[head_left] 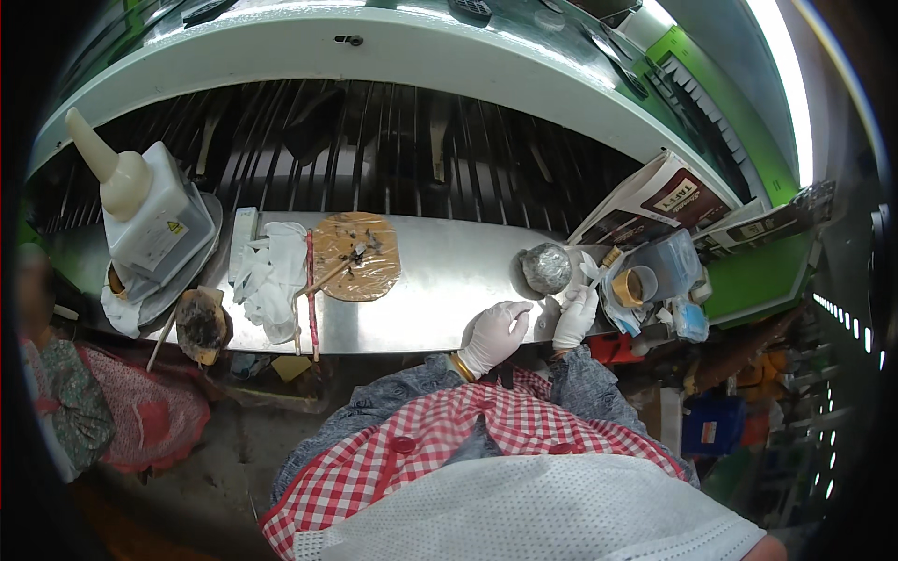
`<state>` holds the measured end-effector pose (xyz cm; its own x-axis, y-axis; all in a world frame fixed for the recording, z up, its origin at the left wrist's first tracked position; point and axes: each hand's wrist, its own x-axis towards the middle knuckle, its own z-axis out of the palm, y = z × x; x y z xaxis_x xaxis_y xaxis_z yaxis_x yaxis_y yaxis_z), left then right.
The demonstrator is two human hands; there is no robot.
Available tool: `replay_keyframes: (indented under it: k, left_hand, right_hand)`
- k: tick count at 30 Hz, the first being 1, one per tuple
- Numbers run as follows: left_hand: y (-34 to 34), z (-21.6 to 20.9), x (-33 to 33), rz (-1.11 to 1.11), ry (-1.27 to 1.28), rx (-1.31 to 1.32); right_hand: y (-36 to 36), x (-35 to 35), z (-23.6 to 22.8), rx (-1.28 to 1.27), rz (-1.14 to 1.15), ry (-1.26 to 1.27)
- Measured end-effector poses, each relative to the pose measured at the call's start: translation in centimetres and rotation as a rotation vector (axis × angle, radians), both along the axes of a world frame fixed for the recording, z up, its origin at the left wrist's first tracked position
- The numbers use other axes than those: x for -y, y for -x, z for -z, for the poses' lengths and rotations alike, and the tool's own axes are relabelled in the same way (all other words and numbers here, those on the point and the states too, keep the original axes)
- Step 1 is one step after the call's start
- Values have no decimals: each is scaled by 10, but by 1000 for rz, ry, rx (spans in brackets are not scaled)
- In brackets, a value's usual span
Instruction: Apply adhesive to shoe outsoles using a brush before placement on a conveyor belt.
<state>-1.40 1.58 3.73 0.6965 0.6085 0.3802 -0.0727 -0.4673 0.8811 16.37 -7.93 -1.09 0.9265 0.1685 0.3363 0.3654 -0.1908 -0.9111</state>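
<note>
At the far left we see another person's patterned red sleeve (140, 411), low beside the long shiny metal table (449, 280). On the table's left end stands a big pale plastic bottle with a long pointed spout (140, 210), and in front of it lies a small brown dish with black stuff in it (201, 323). Next come a heap of crumpled white gloves (267, 276), a thin red stick (311, 294), and a round brown sheet with dark bits on it (355, 255). Then we come to our own hands, both in white gloves. Our left hand (494, 335) rests at the near edge of the table with its fingers curled loosely in, and we cannot see anything in it. Just above it and a little to the right sits a round grey lump wrapped in shiny foil (546, 267), near the hand but not touching it. Our right hand (574, 316) is just right of the lump, with its fingers pinched around a small thin brush with a pale handle (603, 266) that points up and to the right. Past the brush stands a small see-through plastic cup with brown stuff inside (634, 285), and a clear plastic box (675, 262) sits behind it.
</note>
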Motion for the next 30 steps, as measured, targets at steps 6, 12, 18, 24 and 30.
replay_keyframes:
  k: [6, 12, 18, 24, 30]
  left_hand:
    - [1, 3, -1, 13, -11, 30]
    - [3, 0, -3, 25, -14, 7]
    - [0, 3, -1, 21, 25, -25]
    - [0, 8, -5, 9, -16, -43]
    - [-2, 12, -4, -13, -101, -64]
  right_hand:
    - [4, -1, -6, 5, -18, 44]
    - [8, -5, -9, -68, -25, -31]
    - [8, -6, -10, -95, -27, -59]
    - [11, -8, -6, -108, -60, -143]
    - [15, -10, -9, -178, -86, -211]
